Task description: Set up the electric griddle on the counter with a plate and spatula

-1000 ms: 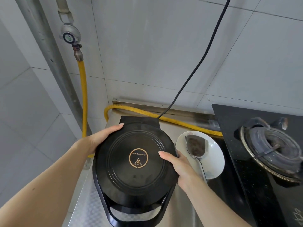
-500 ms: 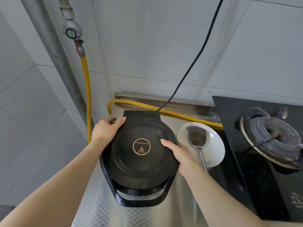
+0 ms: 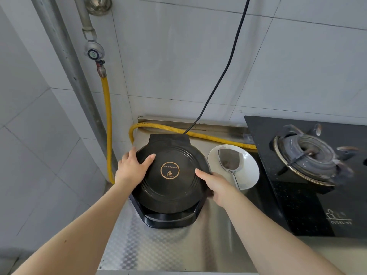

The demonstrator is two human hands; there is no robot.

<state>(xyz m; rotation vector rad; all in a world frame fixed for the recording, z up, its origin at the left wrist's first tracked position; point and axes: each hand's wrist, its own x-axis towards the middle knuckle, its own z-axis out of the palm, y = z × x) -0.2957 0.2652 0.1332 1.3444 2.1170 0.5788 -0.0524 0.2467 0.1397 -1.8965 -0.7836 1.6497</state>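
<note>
The round black electric griddle point(image 3: 170, 185), lid closed with a gold ring mark, rests on the steel counter point(image 3: 168, 249) near the back wall. My left hand point(image 3: 133, 167) grips its left rim, thumb lying on the lid. My right hand point(image 3: 215, 185) grips its right rim, thumb on the lid too. Just right of the griddle sits a white plate point(image 3: 248, 171), and a metal spatula point(image 3: 230, 160) lies in it, handle toward me. The griddle's black power cord point(image 3: 224, 76) runs up the tiled wall.
A yellow gas hose point(image 3: 108, 126) drops from a valve point(image 3: 93, 53) on the left pipe and runs along the counter's back edge behind the griddle. A black glass gas stove point(image 3: 309, 195) with a burner point(image 3: 305, 155) fills the right side. The counter's left edge drops off beside the griddle.
The griddle has gone back toward the wall and now sits down on the counter. Both hands stayed on its rims, the left sliding further onto the lid.
</note>
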